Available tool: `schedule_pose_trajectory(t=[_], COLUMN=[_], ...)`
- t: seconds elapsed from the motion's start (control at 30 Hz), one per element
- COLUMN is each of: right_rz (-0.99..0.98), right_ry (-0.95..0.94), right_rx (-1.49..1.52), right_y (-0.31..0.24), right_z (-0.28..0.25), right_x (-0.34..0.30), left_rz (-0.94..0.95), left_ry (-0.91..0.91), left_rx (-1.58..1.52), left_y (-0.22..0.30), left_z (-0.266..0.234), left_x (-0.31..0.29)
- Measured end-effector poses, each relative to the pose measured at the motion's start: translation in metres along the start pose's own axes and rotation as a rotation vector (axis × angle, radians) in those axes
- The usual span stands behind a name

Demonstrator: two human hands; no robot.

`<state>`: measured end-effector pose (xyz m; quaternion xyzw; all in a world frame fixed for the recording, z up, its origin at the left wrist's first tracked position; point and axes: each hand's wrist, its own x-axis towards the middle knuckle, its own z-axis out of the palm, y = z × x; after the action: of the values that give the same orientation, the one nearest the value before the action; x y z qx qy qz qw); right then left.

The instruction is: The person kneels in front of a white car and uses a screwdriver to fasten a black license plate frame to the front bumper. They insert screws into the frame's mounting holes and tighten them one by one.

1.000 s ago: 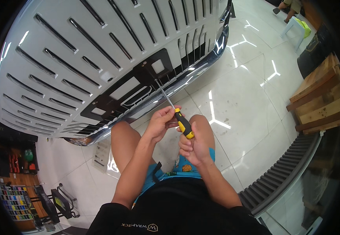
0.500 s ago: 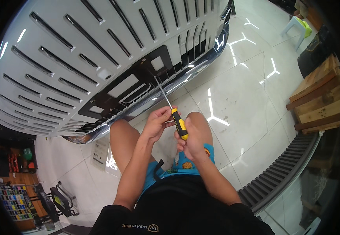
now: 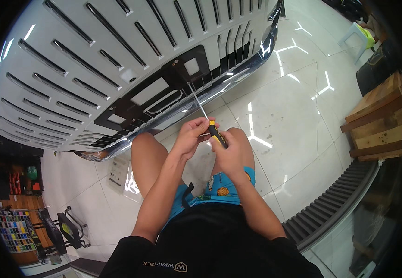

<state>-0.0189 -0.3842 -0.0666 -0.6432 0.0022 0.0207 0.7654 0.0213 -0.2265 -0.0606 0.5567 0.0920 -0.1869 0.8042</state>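
A screwdriver with a black and yellow handle is in my hands, its long metal shaft pointing up and away from me. My right hand is wrapped round the handle. With thumb and fingers, my left hand pinches the front of the handle where the shaft begins. The tip meets the lower edge of a dark plate bracket on a car's front grille; whether it sits in a screw there is too small to tell. The grille is white with dark slats.
A shiny chrome bumper strip runs under the bracket. On the right are wooden blocks, a dark ribbed strip and a pale stool. A flat clear packet lies on the tiled floor by my left leg. A wheeled black seat stands at lower left.
The screwdriver handle has turned, and my right hand has rolled over it and moved slightly up. My left hand moved a little up and right along with the tool. The view shifted slightly.
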Motion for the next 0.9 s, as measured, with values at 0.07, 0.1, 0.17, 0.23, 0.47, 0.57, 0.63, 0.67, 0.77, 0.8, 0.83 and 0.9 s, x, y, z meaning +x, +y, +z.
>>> schedule_pose_trajectory(t=[0.07,0.1,0.17,0.23,0.47,0.57,0.63,0.67,0.77,0.8,0.83,0.9], right_rz=[-0.188,-0.03,0.284,0.586,0.486,0.01,0.297,0.435,0.772,0.798,0.83,0.672], right_ry=[0.053,0.009,-0.097,-0.261,-0.196,-0.014,-0.094,-0.131,-0.277,-0.344,-0.364,-0.194], right_rx=[-0.323,-0.192,0.073,0.405,0.614,-0.059,0.285,0.453,0.919,1.049,1.174,0.781], right_y=[-0.007,-0.01,-0.016,-0.016,0.013,0.017,0.016,0.015,0.011,0.01,0.008,0.003], right_z=[0.003,0.001,-0.007,-0.016,-0.007,0.004,-0.001,-0.007,-0.02,-0.022,-0.022,-0.018], right_x=[0.004,0.007,0.015,0.021,0.014,0.005,0.006,0.008,0.01,0.013,0.014,0.009], left_rz=[-0.014,-0.024,-0.021,-0.013,0.036,0.072,0.048,0.031,0.026,0.06,0.061,0.046], left_ry=[0.022,0.036,0.054,0.067,-0.031,-0.015,-0.005,-0.01,-0.021,-0.055,-0.053,-0.013], left_rx=[0.016,0.022,0.036,0.045,-0.064,-0.047,-0.064,-0.075,-0.137,-0.145,-0.13,-0.117], left_y=[0.001,0.0,-0.001,-0.004,-0.01,-0.013,-0.013,-0.014,-0.018,-0.019,-0.019,-0.019], left_z=[0.003,0.004,0.003,-0.001,-0.01,-0.004,-0.004,-0.005,-0.009,-0.009,-0.008,-0.005], left_x=[0.001,0.001,0.003,0.003,0.006,0.008,0.01,0.014,0.019,0.02,0.021,0.019])
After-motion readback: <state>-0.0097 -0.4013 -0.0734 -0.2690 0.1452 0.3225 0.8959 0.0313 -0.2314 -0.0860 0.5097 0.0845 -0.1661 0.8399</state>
